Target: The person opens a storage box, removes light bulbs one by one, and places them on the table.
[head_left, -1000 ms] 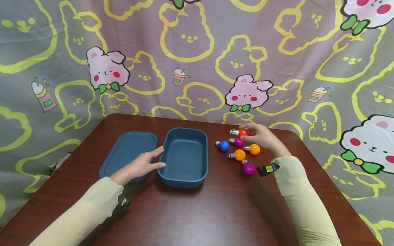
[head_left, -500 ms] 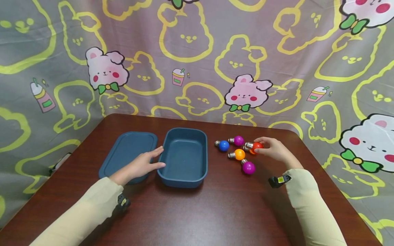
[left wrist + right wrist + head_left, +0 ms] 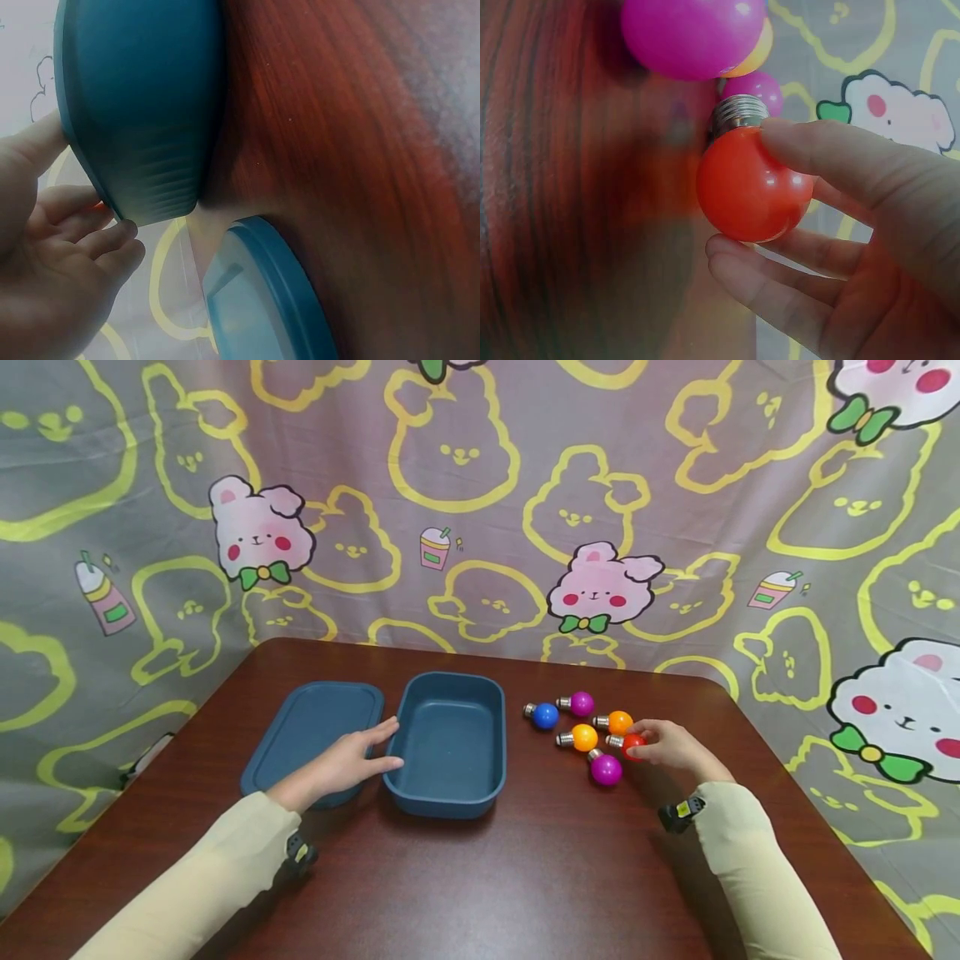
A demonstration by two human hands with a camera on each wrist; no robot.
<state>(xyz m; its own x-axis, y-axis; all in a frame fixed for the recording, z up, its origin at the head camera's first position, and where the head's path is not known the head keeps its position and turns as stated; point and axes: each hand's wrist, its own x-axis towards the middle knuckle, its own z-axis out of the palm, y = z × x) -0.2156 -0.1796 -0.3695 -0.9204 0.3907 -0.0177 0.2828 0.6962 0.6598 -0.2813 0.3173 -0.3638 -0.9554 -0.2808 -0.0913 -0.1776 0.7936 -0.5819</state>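
Note:
A red light bulb is pinched between the thumb and fingers of my right hand, its metal screw base pointing left. In the right wrist view the red bulb is close to the tabletop; whether it touches is unclear. Around it lie two orange bulbs, two purple bulbs and a blue bulb. My left hand touches the left rim of an open dark blue box with extended fingers. In the left wrist view, thumb and fingers meet the rim of the box.
A flat dark blue lid lies left of the box, partly under my left forearm and hand. Brown wooden table extends in front. A patterned curtain hangs behind and at both sides.
My right hand has carried the red bulb from above the far purple bulb toward me and slightly right, down beside the right orange bulb. My left hand stays at the box rim.

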